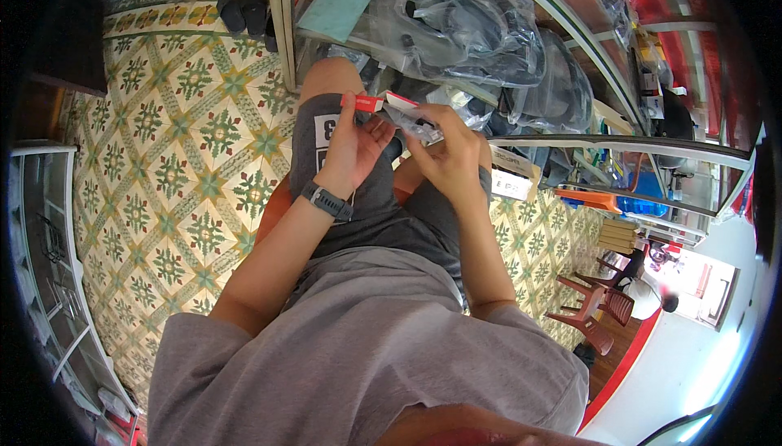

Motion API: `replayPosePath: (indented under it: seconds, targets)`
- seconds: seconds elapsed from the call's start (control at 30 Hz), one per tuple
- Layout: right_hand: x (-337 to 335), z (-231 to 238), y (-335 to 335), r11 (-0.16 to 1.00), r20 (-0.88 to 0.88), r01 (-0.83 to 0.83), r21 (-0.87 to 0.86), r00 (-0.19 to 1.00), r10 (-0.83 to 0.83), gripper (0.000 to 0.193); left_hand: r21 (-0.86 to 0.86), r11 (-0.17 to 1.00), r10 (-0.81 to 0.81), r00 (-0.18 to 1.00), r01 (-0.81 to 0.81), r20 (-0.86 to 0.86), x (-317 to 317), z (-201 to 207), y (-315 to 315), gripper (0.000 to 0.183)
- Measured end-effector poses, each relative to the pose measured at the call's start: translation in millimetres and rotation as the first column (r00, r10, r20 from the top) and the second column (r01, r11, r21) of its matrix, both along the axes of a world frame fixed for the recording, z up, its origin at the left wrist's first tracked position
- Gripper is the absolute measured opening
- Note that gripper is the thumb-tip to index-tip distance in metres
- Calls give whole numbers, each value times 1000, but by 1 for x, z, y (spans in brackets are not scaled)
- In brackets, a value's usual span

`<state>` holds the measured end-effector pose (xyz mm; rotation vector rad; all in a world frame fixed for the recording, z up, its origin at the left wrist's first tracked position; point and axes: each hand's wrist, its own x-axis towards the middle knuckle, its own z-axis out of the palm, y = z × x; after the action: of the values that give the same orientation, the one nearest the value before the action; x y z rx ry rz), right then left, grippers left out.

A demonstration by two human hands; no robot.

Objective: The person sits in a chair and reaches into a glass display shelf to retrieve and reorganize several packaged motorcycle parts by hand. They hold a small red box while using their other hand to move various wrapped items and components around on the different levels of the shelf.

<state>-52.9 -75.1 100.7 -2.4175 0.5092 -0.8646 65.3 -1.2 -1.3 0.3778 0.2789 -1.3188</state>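
Above my lap, my left hand (356, 146) grips a small red and white box (363, 104), with its thumb along the red side. A white flap stands up at the box's right end. Closed on a clear plastic bag (414, 124) is my right hand (450, 153), thumb and fingers pinching its right side. Something dark lies in the bag, too small to make out. The bag's left end meets the box's open-looking end; whether part of it is inside, I cannot tell. A dark watch is on my left wrist.
Ahead stands a glass display case (391, 55) with large dark parts wrapped in clear plastic (464, 26). A pale green sheet (335, 12) lies at its left. A cardboard box (513, 179) sits right of my knees. Brown chairs (588, 307) and another person (643, 295) are farther right.
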Motion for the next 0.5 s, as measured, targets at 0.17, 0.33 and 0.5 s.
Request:
replayPosePath:
  seconds: [0.17,0.33,0.5]
  targets:
    - [1,-12,-8,995,-95,52,-82,994,-60,34,32,999,2,996,-5,86,0,6,1,40]
    - [5,-6,0,998,2,63,-3,998,-63,31,-40,999,-13,1000,12,-11,0,5,0,41]
    - [7,-16,-2,943,13,63,-325,998,-62,20,-83,996,-28,999,26,-32,-1,3,1,40]
